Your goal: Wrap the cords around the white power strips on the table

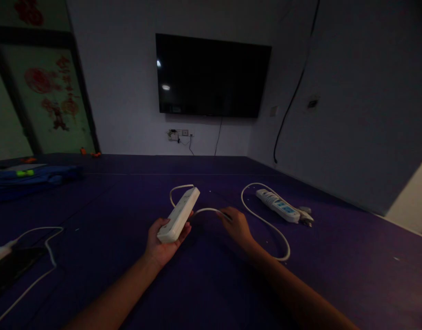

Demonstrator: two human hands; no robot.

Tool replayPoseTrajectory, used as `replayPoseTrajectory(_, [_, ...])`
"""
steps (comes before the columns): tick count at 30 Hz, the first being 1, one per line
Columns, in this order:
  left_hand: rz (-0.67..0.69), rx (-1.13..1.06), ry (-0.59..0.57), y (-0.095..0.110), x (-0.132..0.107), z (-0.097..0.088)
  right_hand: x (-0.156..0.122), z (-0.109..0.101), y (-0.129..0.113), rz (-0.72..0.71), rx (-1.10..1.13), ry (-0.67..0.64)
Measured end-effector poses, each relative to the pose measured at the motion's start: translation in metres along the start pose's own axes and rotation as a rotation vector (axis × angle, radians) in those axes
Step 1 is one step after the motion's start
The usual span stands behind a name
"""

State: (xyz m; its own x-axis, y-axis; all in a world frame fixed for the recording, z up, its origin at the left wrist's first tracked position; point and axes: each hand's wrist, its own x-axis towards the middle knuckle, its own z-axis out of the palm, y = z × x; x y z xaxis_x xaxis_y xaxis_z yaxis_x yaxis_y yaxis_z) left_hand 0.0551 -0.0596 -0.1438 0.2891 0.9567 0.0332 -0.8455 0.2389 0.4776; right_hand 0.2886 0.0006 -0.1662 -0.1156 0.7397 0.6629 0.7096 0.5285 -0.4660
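My left hand (160,243) is closed around a white power strip (179,216), held tilted above the purple floor with its far end up. A white cord (206,209) leaves the strip's far end, loops behind it and comes out to the right. My right hand (236,225) is closed on that cord, a short way right of the strip. The cord seems to run on past this hand in a wide loop. Right of my right hand lies another white power strip (282,209) with blue socket panels, cord wound around its far half and a plug (306,215) at its near end.
The purple floor (211,284) runs to a wall with a dark television (214,75) and wall sockets (181,134). A black cable (293,96) hangs at right. Blue cloth (42,176) lies at left, with a white cord (49,250) nearer me.
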Motion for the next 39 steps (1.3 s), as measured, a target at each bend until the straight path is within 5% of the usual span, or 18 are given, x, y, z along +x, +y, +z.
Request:
replayPoseTrajectory(12, [-0.399, 0.245, -0.444, -0.003, -0.003, -0.005, 0.002, 0.0, 0.016, 0.291, 0.248, 0.113])
replayPoseTrajectory(21, [-0.603, 0.468, -0.367, -0.014, -0.015, 0.007, 0.012, -0.012, 0.022, 0.505, 0.678, 0.47])
replayPoseTrajectory(27, [-0.379, 0.405, -0.227, -0.019, -0.007, 0.002, 0.015, -0.021, 0.024, 0.537, 0.729, 0.61])
replayPoseTrajectory(34, [0.198, 0.254, 0.277, -0.013, 0.006, 0.001, 0.016, -0.024, 0.017, 0.489, 0.728, 0.636])
replayPoseTrajectory(39, [0.435, 0.365, 0.426, 0.002, 0.015, -0.008, 0.014, -0.025, 0.008, 0.438, 0.664, 0.553])
